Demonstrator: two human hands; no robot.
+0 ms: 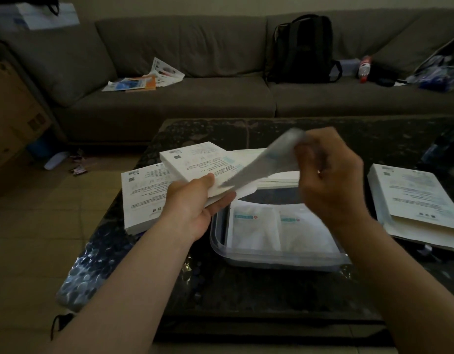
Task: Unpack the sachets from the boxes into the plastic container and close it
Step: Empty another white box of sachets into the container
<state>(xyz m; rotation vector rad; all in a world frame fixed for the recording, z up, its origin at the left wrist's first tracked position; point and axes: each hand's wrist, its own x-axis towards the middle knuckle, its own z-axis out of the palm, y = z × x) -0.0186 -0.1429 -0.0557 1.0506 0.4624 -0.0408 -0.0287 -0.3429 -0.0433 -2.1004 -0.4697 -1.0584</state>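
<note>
Left hand [192, 200] grips the box [192, 160] at the container's [279, 260] edge for a short drop — right hand [330, 180] pinches a blurred sachet [266, 162].

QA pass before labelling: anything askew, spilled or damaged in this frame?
Nothing looks spilled or damaged on the table. Two sachets lie flat in the plastic container. Leaflets lie strewn on the sofa, and small litter on the floor left of the table.

Left hand [195, 198] gripping white box [192, 159], right hand [330, 180] pinching blurred sachet [266, 162], above plastic container [220, 241] holding sachets [279, 226], dark bench [246, 290]
</note>
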